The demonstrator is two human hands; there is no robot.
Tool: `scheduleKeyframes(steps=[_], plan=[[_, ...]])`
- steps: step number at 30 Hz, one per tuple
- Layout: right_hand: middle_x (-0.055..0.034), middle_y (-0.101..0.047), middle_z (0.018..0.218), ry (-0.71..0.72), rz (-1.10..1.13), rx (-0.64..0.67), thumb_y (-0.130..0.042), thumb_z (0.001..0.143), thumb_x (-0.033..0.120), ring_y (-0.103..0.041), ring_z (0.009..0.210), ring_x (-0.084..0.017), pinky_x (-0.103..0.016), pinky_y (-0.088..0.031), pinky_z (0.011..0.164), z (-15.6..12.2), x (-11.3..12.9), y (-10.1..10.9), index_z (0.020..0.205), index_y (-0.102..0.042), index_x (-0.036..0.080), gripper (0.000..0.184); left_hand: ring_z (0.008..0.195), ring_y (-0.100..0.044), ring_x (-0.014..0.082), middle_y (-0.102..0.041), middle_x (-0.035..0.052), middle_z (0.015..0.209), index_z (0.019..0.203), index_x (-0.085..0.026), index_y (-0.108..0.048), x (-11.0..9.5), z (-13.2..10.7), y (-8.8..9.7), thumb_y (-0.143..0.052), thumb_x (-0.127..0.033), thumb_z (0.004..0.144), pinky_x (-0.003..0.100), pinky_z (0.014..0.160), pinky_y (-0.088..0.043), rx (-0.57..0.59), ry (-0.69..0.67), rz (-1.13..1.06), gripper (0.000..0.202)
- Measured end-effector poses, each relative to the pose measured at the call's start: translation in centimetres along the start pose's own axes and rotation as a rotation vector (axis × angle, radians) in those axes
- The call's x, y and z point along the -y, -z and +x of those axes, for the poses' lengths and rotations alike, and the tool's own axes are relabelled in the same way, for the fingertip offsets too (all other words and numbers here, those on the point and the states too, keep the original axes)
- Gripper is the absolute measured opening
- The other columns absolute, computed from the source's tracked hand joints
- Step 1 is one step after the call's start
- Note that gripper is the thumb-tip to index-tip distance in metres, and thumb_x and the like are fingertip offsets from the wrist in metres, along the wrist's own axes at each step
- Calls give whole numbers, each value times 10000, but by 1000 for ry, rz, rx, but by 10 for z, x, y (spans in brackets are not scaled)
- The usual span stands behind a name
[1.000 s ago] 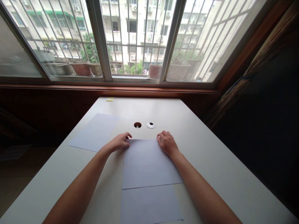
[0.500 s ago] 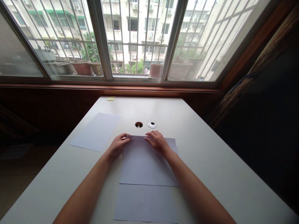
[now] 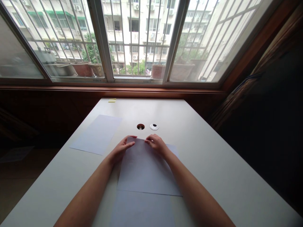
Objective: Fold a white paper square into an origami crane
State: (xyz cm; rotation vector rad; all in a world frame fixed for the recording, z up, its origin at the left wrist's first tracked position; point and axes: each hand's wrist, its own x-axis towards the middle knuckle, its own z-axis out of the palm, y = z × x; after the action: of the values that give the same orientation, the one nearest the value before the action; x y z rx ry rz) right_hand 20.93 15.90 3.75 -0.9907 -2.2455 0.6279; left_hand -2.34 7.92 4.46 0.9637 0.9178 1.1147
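A white sheet of paper (image 3: pixel 146 170) lies in front of me, its far edge slightly raised between my hands. My left hand (image 3: pixel 123 147) grips its far left corner, thumb on top and fingers behind the edge. Further right along the same edge, my right hand (image 3: pixel 156 144) pinches the paper between thumb and fingers. Beneath it is another white sheet (image 3: pixel 142 209), which shows toward me below the near edge. A paper corner also shows to the right of my right hand.
Another sheet of paper (image 3: pixel 97 134) lies flat on the left of the white table (image 3: pixel 213 176). Beyond my hands are a round cable hole (image 3: pixel 140 126) and its loose cover (image 3: pixel 154 127). Yellow strips (image 3: pixel 112 100) sit at the far edge, below a barred window (image 3: pixel 139 41).
Both hands have closed on the top sheet's far edge, my right hand shifting slightly left. The sheet has slid a little toward me and turned slightly, and the lower sheet has moved nearer too.
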Motion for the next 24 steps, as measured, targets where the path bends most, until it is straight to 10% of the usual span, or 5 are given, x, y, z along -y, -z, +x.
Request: scheduleKeyframes(steps=[24], plan=[[-22,-697,779,-332,134,162,-622,830,461,-609,756,-185,-288,-450,691,-46,-51,61,840,-722,194,285,713,-609,150,-631,16,899,1119,-220,-574,5,3,5,-795,-336,722,227,613,-454,1,14,95,468]])
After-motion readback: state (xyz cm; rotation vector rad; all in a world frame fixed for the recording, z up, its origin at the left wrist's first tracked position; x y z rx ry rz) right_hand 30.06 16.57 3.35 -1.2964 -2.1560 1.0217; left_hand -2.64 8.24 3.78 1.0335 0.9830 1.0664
